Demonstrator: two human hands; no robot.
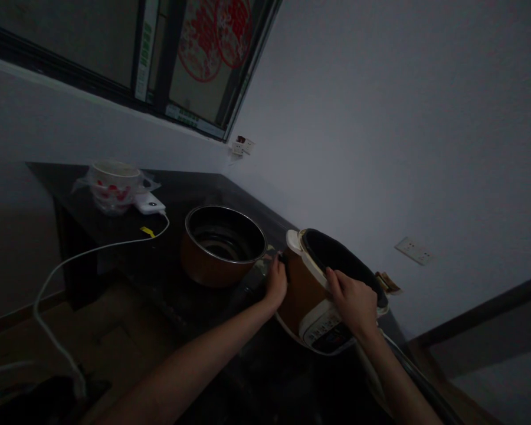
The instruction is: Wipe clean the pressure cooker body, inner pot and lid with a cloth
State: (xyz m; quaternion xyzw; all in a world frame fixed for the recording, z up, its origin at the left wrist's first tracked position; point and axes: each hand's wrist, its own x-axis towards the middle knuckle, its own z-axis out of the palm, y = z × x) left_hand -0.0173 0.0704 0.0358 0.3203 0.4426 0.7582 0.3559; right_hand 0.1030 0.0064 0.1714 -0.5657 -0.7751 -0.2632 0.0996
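A brown and white rice cooker (pixel 298 289) with a control panel stands at the right of the black table, its top open and its dark inside showing. My right hand (pixel 356 301) grips the cooker's near rim, fingers bent over the edge. At the cooker's left side, my left hand (pixel 277 280) is closed with its fingertips at a small dark part; what it holds is too dim to make out. Left of that hand sits a round pot (pixel 212 268) with a brown outside and dark inside, with a camouflage-patterned patch (pixel 265 262) between pot and hand.
A bowl in clear plastic wrap (pixel 115 186) stands at the far left of the table (pixel 186 183), beside a white device (pixel 149 203) with a trailing white cable (pixel 101 247). A yellow scrap (pixel 147 231) lies nearby. Wall sockets (pixel 413 251) are on the right wall.
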